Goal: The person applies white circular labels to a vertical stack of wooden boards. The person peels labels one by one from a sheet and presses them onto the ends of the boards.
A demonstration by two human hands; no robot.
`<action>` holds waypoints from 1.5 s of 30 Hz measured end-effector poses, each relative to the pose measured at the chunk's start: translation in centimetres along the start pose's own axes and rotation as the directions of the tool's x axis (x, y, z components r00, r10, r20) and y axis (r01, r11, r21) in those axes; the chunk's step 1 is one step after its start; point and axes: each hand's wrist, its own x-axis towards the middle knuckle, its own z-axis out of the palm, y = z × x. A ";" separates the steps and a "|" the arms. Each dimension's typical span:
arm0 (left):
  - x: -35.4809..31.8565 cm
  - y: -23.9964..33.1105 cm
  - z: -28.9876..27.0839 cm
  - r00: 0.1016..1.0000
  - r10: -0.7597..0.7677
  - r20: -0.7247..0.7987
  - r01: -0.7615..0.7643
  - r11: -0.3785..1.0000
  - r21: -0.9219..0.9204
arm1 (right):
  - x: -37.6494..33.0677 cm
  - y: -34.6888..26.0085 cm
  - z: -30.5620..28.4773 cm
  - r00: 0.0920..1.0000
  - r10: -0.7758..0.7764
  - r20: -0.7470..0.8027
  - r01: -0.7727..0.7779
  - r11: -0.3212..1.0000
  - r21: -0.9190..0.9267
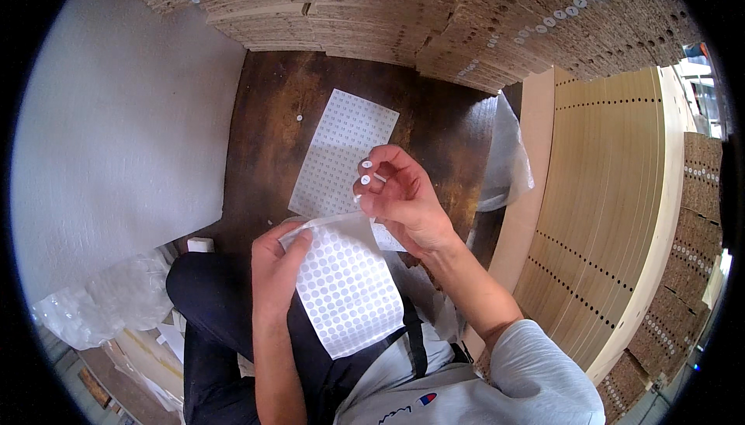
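Observation:
My left hand [281, 258] grips the upper left corner of a white sheet of round stickers [341, 277], thumb on top. The sheet tilts over my lap, with rows of pale dots across it. My right hand [403, 200] is raised just above the sheet's upper right corner, its fingers curled. Small white round stickers [365, 180] cling to its fingertips, and a whitish bit shows by the thumb. Whether the thumb touches the sheet, I cannot tell. Beyond both hands, a second printed sheet [334, 138] lies flat on the dark brown surface.
Stacked particle boards [372, 21] with drilled edges and round labels form a wall ahead. Light wood-coloured panels [597, 192] with rows of holes stand at right, near clear plastic wrap [504, 161]. A white foam sheet [132, 130] rises at left. One loose sticker [299, 117] lies on the brown surface.

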 end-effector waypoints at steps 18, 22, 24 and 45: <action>-0.4 -0.5 0.1 0.999 -0.041 -0.021 0.043 0.993 0.108 | 9.7 -9.4 -9.7 0.161 -0.987 -0.013 0.397 0.077 -0.914; -0.2 -0.5 0.0 1.000 -0.014 0.003 0.014 0.995 0.096 | 10.1 -9.7 -12.1 0.206 -0.970 0.125 0.178 -0.088 -0.980; -0.2 -0.4 -0.1 1.000 -0.018 0.003 0.018 0.996 0.089 | 10.0 -9.9 -11.4 0.190 -0.972 0.135 0.159 -0.105 -0.982; 0.1 -1.4 -1.0 1.000 -0.006 0.018 0.003 0.987 0.163 | 8.2 -10.6 -10.3 0.284 -0.952 0.112 0.250 -0.039 -0.967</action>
